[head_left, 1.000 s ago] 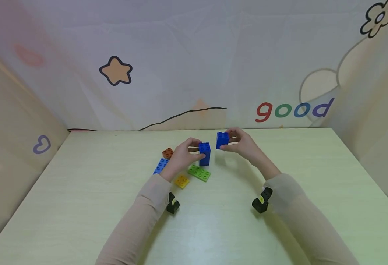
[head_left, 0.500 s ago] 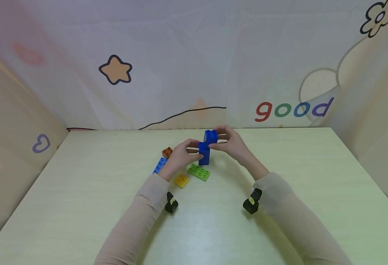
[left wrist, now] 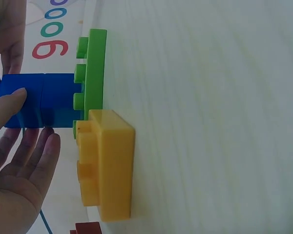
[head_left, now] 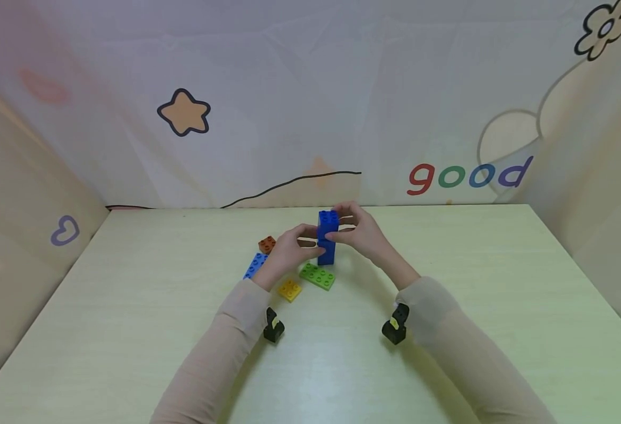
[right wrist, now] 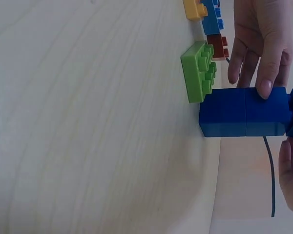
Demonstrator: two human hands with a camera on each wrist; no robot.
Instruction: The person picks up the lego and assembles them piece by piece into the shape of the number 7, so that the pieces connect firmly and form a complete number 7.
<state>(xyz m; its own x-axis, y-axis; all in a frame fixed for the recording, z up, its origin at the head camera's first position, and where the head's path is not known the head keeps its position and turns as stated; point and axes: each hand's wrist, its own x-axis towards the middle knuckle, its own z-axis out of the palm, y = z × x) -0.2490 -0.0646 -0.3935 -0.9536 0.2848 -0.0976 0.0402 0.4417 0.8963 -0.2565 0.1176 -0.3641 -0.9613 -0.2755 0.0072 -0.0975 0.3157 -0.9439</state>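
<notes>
Just below the middle of the head view, the yellow block [head_left: 290,290] lies nearest on the worktop [head_left: 337,365], with the green block [head_left: 317,276] up and to its right. The green one sits close in front of the stack's foot; whether they touch is unclear, but if they do, a sideways push could shift both.

Left of centre, the light-blue block [head_left: 255,266] is partly hidden by the left wrist, so a dropping forearm might knock it askew. The left hand [head_left: 289,252] pinches the dark-blue stack [head_left: 329,255] upright at frame centre, thumb on one side and fingers on the other. Should that pinch slacken under pressure from above, the tall, narrow stack could lean or tip.

The brown block [head_left: 266,244] lies left of that hand. Above the stack, the right hand [head_left: 362,237] pinches the upper blue block [head_left: 328,221] between thumb and fingers. The right wrist view shows a slim gap at the joint, so it seems not fully seated; pressing with the studs misaligned could leave it crooked, or pinch a fingertip near the seam.
</notes>
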